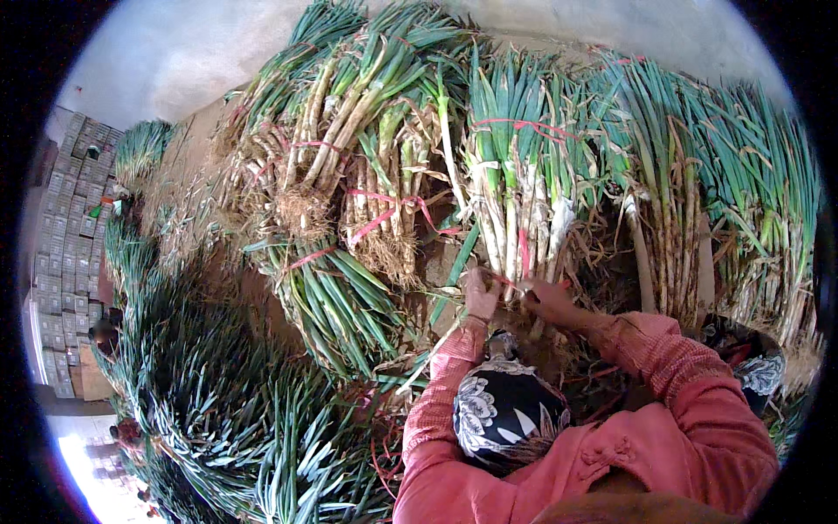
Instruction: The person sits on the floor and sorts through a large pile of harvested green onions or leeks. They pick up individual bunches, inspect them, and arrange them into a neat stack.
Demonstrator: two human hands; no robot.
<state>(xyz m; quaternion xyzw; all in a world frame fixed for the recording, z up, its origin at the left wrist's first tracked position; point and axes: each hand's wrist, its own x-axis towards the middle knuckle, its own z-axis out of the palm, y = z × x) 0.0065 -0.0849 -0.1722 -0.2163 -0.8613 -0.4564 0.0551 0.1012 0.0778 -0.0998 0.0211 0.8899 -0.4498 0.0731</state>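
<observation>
In front of me stands a bundle of large green onions [517,196], leaves pointing away and white stalks toward me. Red plastic twine [524,124] circles its leafy upper part. At the root end, another length of red twine [503,280] runs between my two hands. My left hand [482,296] pinches this strip at the bundle's left side. On the right, my right hand [553,302] grips it close against the stalks, its fingertips partly hidden. Whether the lower strip is knotted cannot be made out.
Tied onion bundles [380,216] lie to the left and beyond, roots toward me. More onions [753,196] stand at the right. A large leafy heap [249,406] spreads at lower left. Stacked boxes [69,242] line the far left, with people [108,334] nearby.
</observation>
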